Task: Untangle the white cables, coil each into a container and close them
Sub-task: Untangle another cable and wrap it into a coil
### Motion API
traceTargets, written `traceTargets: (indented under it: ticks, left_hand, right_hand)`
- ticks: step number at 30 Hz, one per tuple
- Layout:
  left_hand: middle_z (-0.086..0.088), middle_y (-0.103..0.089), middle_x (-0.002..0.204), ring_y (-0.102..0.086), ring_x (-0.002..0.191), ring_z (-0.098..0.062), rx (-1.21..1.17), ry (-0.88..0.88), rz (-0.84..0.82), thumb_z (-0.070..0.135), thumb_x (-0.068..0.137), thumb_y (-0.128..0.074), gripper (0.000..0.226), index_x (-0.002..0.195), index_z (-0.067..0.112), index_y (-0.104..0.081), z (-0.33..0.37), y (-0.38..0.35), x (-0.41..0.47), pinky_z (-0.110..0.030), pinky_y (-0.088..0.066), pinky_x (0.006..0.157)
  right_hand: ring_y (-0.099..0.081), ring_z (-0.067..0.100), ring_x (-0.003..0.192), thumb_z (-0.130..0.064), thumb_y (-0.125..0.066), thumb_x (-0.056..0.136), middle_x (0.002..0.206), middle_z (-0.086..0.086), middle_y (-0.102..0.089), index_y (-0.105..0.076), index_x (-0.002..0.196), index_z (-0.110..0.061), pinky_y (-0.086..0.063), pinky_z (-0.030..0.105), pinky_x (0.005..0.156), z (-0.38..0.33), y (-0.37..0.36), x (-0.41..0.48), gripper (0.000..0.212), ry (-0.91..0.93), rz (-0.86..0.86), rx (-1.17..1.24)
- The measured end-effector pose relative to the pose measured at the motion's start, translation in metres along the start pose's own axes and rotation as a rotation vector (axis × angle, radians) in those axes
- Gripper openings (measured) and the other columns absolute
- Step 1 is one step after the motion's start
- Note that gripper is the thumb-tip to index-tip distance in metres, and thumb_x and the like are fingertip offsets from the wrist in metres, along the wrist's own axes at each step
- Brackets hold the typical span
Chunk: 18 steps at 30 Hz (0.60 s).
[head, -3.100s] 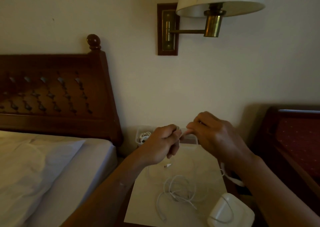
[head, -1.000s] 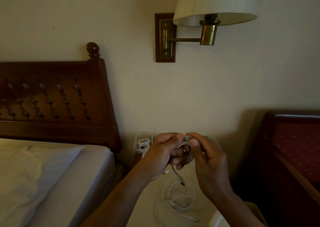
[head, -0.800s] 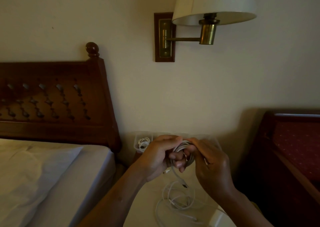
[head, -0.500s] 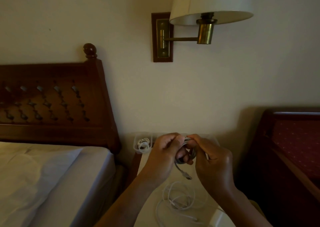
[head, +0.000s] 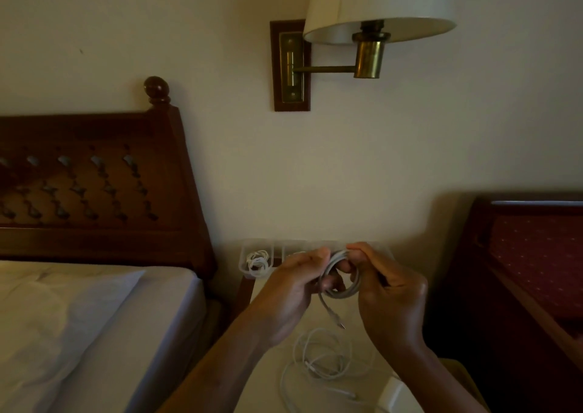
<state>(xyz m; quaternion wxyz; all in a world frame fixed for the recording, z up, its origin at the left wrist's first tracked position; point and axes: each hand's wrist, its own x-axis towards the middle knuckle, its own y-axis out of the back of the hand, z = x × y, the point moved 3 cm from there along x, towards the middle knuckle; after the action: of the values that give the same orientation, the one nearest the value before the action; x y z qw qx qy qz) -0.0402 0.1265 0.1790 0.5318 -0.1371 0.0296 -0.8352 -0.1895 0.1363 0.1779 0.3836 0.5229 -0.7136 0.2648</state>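
Both hands hold a small coil of white cable above the bedside table. My left hand grips the coil's left side, my right hand pinches its top right. A short tail with a plug hangs from the coil. More loose white cable lies tangled on the tabletop below. At the table's back left stands a clear container with a coiled white cable inside. Other clear containers behind my hands are mostly hidden.
The light tabletop sits between a bed with a dark wooden headboard on the left and a dark red chair on the right. A wall lamp hangs overhead. A white object's corner shows at the bottom edge.
The long cable once stretched between my hands is now wound into a small coil. Its hanging tail has grown shorter over the last second. The hands stayed close together.
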Motion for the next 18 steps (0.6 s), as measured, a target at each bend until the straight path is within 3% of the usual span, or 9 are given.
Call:
traceTargets:
  ticks: [4,6,9,11,14,16,18]
  left_hand:
    - [0.012,-0.054,0.071,-0.046,0.070,-0.007,0.126,-0.038,0.076,0.037,0.108,-0.044,0.039,0.088,0.009,-0.063,-0.001,0.000,0.002,-0.019,-0.039,0.074]
    - [0.011,-0.052,0.070,-0.047,0.070,-0.006,0.234,-0.052,0.131,0.040,0.106,-0.047,0.039,0.081,0.014,-0.060,0.000,0.004,0.004,-0.019,-0.039,0.072]
    - [0.003,-0.043,0.069,-0.041,0.067,-0.011,0.315,-0.069,0.157,0.039,0.104,-0.046,0.039,0.075,0.015,-0.056,0.006,0.015,0.005,-0.023,-0.036,0.070]
    - [-0.006,-0.036,0.071,-0.035,0.066,-0.011,0.341,-0.073,0.143,0.038,0.105,-0.046,0.040,0.076,0.012,-0.053,0.012,0.022,0.004,-0.024,-0.032,0.067]
    - [-0.012,-0.030,0.075,-0.030,0.067,-0.014,0.375,-0.051,0.081,0.037,0.105,-0.043,0.038,0.077,0.012,-0.049,0.017,0.026,0.002,-0.023,-0.029,0.065]
    - [-0.003,-0.031,0.070,-0.029,0.064,-0.012,0.362,-0.035,0.043,0.035,0.105,-0.041,0.036,0.078,0.012,-0.048,0.018,0.027,0.000,-0.020,-0.029,0.065]
    - [0.006,-0.034,0.069,-0.030,0.062,-0.008,0.322,-0.020,0.001,0.033,0.105,-0.041,0.035,0.078,0.013,-0.047,0.018,0.026,-0.001,-0.018,-0.031,0.065]
  right_hand:
    - [-0.072,0.006,0.072,-0.006,-0.062,0.098,0.086,-0.018,-0.075,-0.074,0.100,-0.043,-0.057,0.018,0.065,-0.003,-0.001,0.003,0.039,-0.019,-0.034,-0.001]
    - [-0.073,0.001,0.081,-0.010,-0.064,0.098,0.094,-0.021,-0.076,-0.073,0.106,-0.043,-0.056,0.014,0.072,0.001,0.001,0.005,0.035,-0.028,-0.097,0.012]
    - [-0.072,0.006,0.104,-0.003,-0.059,0.099,0.112,-0.017,-0.075,-0.073,0.121,-0.025,-0.059,0.024,0.087,0.010,0.005,0.011,0.034,-0.094,-0.352,0.077]
    - [-0.069,0.007,0.111,0.005,-0.057,0.097,0.121,-0.013,-0.072,-0.067,0.132,-0.016,-0.059,0.024,0.089,0.013,0.008,0.015,0.042,-0.081,-0.530,0.054]
    - [-0.070,0.005,0.097,0.002,-0.057,0.096,0.110,-0.009,-0.074,-0.068,0.130,-0.019,-0.060,0.028,0.080,0.011,0.015,0.024,0.042,0.125,-0.616,-0.217]
    - [-0.066,0.017,0.093,-0.006,-0.063,0.091,0.103,-0.003,-0.074,-0.073,0.115,-0.019,-0.055,0.040,0.078,0.009,0.016,0.030,0.029,0.374,-0.608,-0.563]
    - [-0.058,0.026,0.094,0.000,-0.067,0.083,0.103,0.002,-0.071,-0.074,0.106,-0.018,-0.045,0.042,0.080,0.008,0.013,0.034,0.030,0.527,-0.584,-0.818]
